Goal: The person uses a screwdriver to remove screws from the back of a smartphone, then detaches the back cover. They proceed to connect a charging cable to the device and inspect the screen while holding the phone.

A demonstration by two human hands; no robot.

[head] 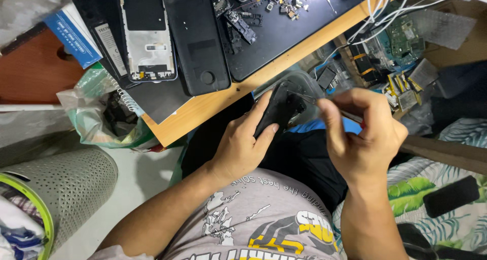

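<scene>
Right now your left hand is curled around a dark phone body, fingers wrapped over its back edge and thumb pressed to its near side, holding it tilted in the air over your lap, just off the edge of the table. Your right hand is closed in a pinch on a thin tool with a red handle, and its fine metal tip reaches into the open face of the phone body.

Your grip sits on only one side of the phone body, so a hard push from the tool can twist it out of your fingers, and with nothing under it but your lap it can slide down to the floor. The tip is the bigger worry: if it slips while you press, it can scratch or gouge whatever lies inside, or jab your left thumb, which rests close to where the tip works. I cannot tell exactly what the tip touches, because the inside is dark and partly hidden by your fingers.

Any small piece you free can also drop between your knees and vanish in the dark fabric. The clear plastic tray just behind the phone body is crowded against it, so a wide swing of your right elbow can knock it. On the black mat the loose small parts lie well apart from your hands.
</scene>
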